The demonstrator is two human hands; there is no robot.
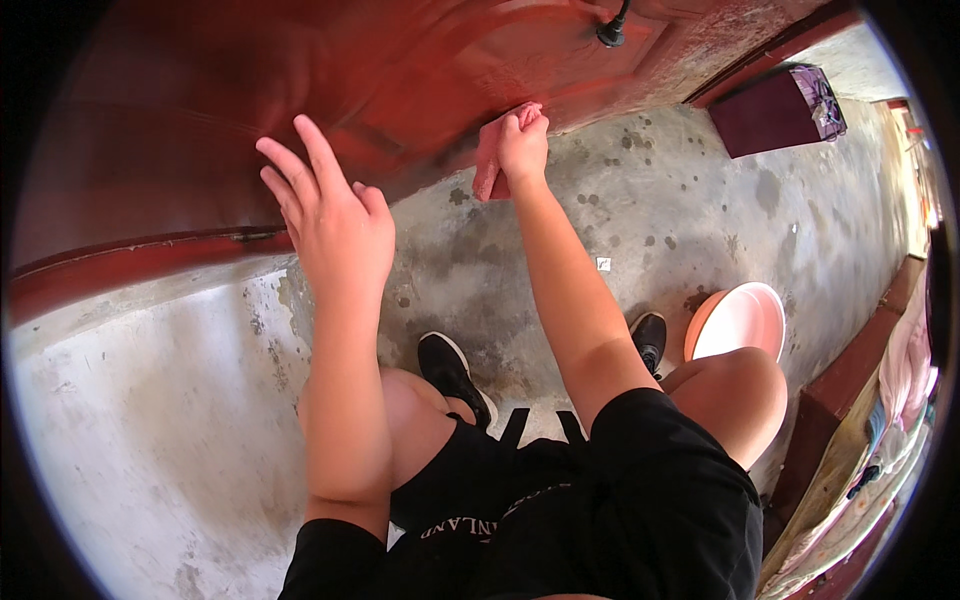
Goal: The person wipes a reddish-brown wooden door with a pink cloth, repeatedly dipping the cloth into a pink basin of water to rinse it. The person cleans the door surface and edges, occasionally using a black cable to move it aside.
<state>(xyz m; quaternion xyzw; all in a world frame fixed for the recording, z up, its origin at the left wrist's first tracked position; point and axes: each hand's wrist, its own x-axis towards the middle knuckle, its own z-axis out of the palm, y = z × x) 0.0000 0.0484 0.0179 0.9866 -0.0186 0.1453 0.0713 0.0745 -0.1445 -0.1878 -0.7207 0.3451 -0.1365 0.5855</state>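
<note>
A folded pink cloth (pixel 489 161) is gripped in my right hand (pixel 525 150), close to the lower edge of a dark red panelled door (pixel 420 67). Whether the cloth presses on the door there, I cannot tell. My left hand (pixel 337 217) is raised with its fingers apart and nothing in it. Its fingertips overlap the door's surface in the picture; contact is unclear.
A black door handle or knob (pixel 611 34) juts from the door. To my right on the wet-spotted concrete floor (pixel 600 217) stands a pink plastic basin (pixel 739 322). Farther off is a purple bag (pixel 765 116). Cloths (pixel 892 420) lie along the right edge.
</note>
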